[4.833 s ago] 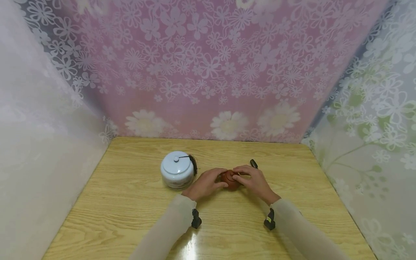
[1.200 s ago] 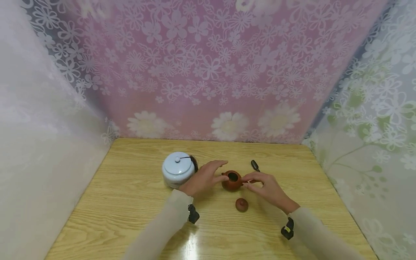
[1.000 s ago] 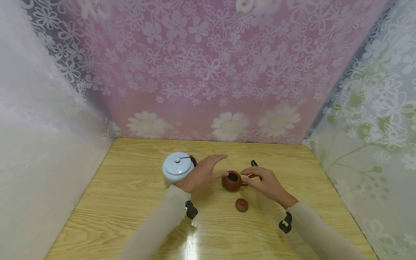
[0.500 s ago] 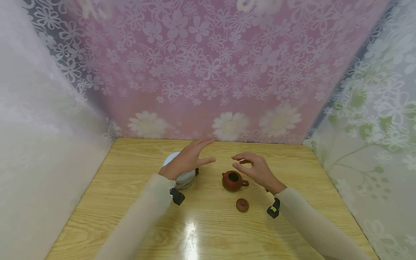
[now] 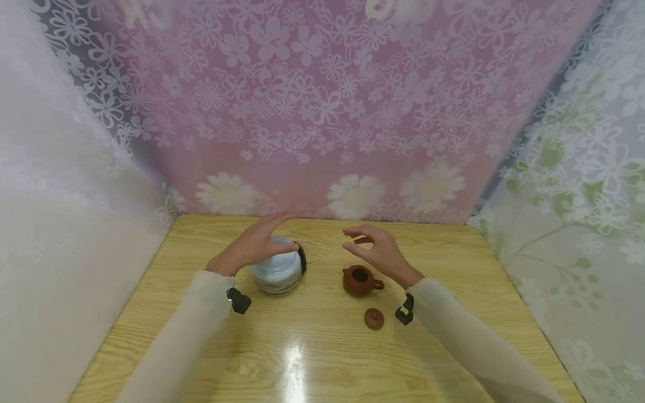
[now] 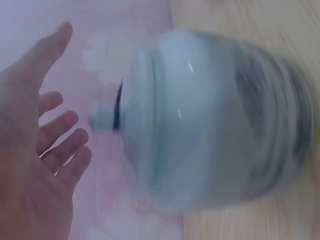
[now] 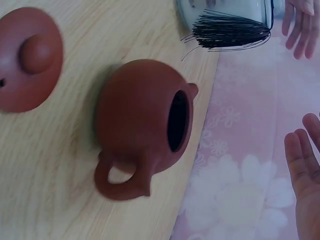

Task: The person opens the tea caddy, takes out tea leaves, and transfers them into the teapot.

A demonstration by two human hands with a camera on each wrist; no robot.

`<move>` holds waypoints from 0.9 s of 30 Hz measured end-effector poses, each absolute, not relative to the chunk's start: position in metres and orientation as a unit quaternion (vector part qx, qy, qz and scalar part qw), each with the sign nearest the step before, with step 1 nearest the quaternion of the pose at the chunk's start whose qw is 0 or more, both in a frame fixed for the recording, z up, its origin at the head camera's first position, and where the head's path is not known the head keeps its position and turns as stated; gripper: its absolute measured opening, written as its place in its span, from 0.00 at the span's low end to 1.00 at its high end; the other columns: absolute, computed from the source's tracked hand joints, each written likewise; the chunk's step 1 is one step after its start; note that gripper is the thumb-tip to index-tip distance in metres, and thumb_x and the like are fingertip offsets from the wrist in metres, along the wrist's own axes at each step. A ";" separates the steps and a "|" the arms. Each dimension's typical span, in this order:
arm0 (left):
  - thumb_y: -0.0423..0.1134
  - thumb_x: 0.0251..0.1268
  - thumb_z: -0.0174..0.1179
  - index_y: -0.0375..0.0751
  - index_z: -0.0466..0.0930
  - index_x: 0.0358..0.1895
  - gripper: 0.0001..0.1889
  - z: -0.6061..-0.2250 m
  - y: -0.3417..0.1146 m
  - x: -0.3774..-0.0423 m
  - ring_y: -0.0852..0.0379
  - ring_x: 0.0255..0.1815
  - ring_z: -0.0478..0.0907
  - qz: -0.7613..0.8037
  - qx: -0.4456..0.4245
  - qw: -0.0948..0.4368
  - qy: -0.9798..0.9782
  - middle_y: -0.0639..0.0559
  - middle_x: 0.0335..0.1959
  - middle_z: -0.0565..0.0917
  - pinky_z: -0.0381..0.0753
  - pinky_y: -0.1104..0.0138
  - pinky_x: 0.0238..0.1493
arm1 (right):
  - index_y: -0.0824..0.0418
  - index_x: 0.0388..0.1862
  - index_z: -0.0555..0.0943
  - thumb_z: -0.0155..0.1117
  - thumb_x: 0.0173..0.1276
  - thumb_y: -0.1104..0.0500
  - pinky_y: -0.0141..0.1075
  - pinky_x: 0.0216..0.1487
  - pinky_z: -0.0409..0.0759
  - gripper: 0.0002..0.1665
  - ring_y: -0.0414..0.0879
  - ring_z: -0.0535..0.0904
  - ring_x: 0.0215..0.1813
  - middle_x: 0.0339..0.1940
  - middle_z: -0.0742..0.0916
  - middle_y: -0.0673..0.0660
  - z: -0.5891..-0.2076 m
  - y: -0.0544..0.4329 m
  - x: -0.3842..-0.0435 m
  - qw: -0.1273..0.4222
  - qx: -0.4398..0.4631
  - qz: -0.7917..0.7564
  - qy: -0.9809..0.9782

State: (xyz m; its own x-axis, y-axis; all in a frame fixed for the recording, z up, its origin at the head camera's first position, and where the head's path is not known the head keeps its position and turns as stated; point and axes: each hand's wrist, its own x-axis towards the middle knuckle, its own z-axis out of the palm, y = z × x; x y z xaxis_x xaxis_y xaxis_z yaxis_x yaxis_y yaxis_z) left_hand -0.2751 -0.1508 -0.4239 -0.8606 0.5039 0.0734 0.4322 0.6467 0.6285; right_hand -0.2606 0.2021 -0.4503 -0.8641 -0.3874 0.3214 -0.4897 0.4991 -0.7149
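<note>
Showing the jar's (image 5: 276, 275) black tassel (image 7: 227, 32), the right wrist view outdoes the left.

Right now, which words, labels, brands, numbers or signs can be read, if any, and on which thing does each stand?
No text can be read.
Jar: blurred dark markings; I cannot tell if writing.
Right wrist camera: yellow patch, too small to read.
Backdrop: pale shapes along the top, too blurred to read.
Teapot, its lid: none visible.

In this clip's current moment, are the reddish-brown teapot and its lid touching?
Apart. The right wrist view shows a strip of bare tabletop between the teapot and the lid.
</note>
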 end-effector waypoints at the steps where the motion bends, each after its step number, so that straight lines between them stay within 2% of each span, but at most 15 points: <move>1: 0.68 0.72 0.68 0.67 0.57 0.89 0.47 -0.426 -0.156 -0.275 0.41 0.91 0.52 0.330 0.253 0.057 0.908 0.53 0.91 0.56 0.60 0.32 0.84 | 0.52 0.68 0.87 0.75 0.78 0.51 0.52 0.63 0.90 0.22 0.56 0.89 0.62 0.66 0.90 0.54 -0.450 0.199 -0.262 0.059 0.254 0.429 -0.865; 7: 0.70 0.69 0.69 0.65 0.54 0.90 0.52 -0.435 -0.182 -0.273 0.39 0.91 0.53 0.331 0.242 0.061 0.910 0.52 0.91 0.56 0.59 0.31 0.84 | 0.49 0.69 0.87 0.74 0.78 0.47 0.49 0.63 0.90 0.24 0.53 0.89 0.62 0.66 0.90 0.52 -0.448 0.183 -0.268 0.064 0.257 0.417 -0.869; 14: 0.70 0.65 0.73 0.61 0.55 0.90 0.55 -0.449 -0.203 -0.270 0.36 0.90 0.54 0.330 0.220 0.075 0.915 0.46 0.90 0.58 0.60 0.29 0.82 | 0.48 0.72 0.84 0.74 0.79 0.47 0.51 0.68 0.86 0.26 0.57 0.86 0.66 0.67 0.89 0.55 -0.442 0.163 -0.276 0.038 0.267 0.442 -0.855; 17: 0.72 0.63 0.73 0.59 0.55 0.90 0.57 -0.455 -0.209 -0.267 0.34 0.90 0.54 0.330 0.213 0.084 0.916 0.44 0.90 0.58 0.59 0.28 0.82 | 0.47 0.74 0.84 0.74 0.78 0.47 0.51 0.69 0.86 0.27 0.54 0.86 0.66 0.68 0.88 0.55 -0.441 0.153 -0.278 0.029 0.270 0.447 -0.852; 23: 0.70 0.60 0.76 0.60 0.54 0.90 0.59 -0.467 -0.218 -0.261 0.30 0.85 0.63 0.350 0.207 0.094 0.909 0.42 0.89 0.60 0.68 0.28 0.77 | 0.47 0.75 0.82 0.75 0.78 0.47 0.51 0.68 0.87 0.29 0.56 0.86 0.66 0.68 0.88 0.56 -0.446 0.132 -0.282 0.021 0.283 0.453 -0.845; 27: 0.68 0.58 0.79 0.59 0.53 0.91 0.61 -0.478 -0.221 -0.259 0.32 0.86 0.62 0.369 0.208 0.101 0.900 0.42 0.89 0.60 0.67 0.31 0.79 | 0.48 0.76 0.82 0.75 0.78 0.48 0.54 0.68 0.86 0.30 0.59 0.85 0.66 0.67 0.88 0.54 -0.449 0.116 -0.285 0.011 0.293 0.455 -0.841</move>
